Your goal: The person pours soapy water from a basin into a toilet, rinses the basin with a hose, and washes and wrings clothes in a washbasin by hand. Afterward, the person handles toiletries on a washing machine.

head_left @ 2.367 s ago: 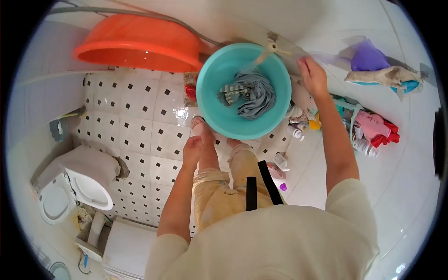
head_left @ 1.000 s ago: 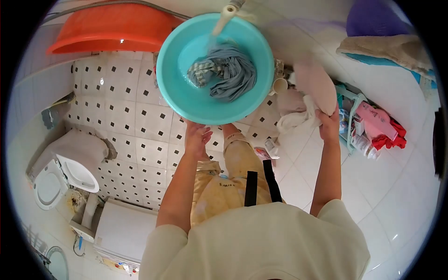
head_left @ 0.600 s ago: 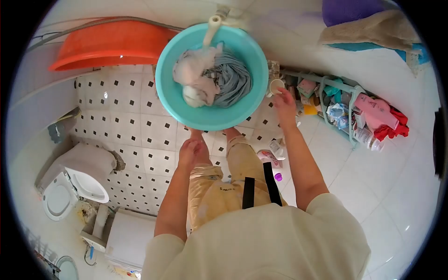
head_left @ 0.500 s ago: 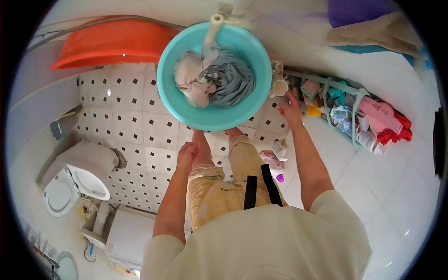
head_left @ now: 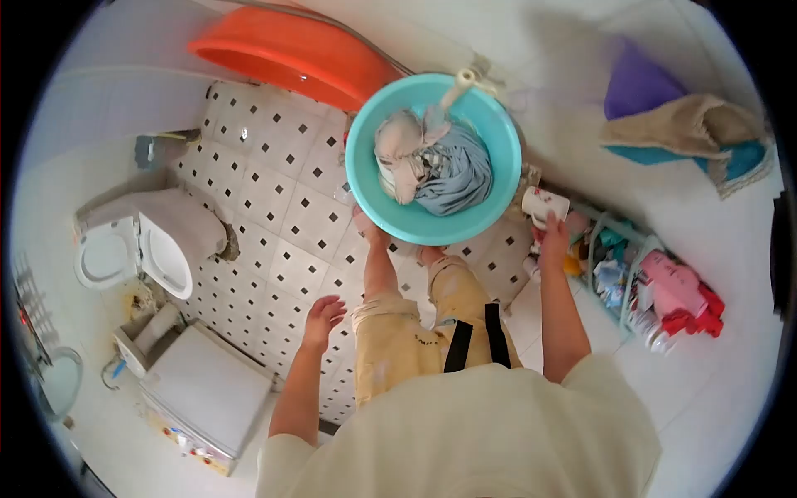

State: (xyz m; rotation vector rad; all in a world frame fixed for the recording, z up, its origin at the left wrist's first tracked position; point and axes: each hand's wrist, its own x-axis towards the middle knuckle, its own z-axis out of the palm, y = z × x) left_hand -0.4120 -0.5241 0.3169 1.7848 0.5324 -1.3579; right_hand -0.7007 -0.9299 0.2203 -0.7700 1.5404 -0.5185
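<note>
A white cup (head_left: 544,204) with a small red pattern is in my right hand (head_left: 554,241), tilted, just right of the turquoise basin (head_left: 364,199). My left hand (head_left: 322,322) hangs in the air left of my knees, fingers apart and holding nothing. In the basin lie a pale pink cloth (head_left: 398,143) on the left and a twisted grey-blue cloth (head_left: 462,177) on the right. The tap (head_left: 458,85) points down over the basin's back rim, above the cloths.
An orange tub (head_left: 290,51) leans at the back left. A wire rack (head_left: 635,249) with bottles and packets stands at the right, a pink and red bundle (head_left: 677,286) at its end. At the left are a toilet (head_left: 166,249) and a white cabinet (head_left: 207,386).
The pink cloth has gone from my right hand into the basin. My right hand has since taken hold of the cup and tilted it. My left hand has moved away from the basin and opened.
</note>
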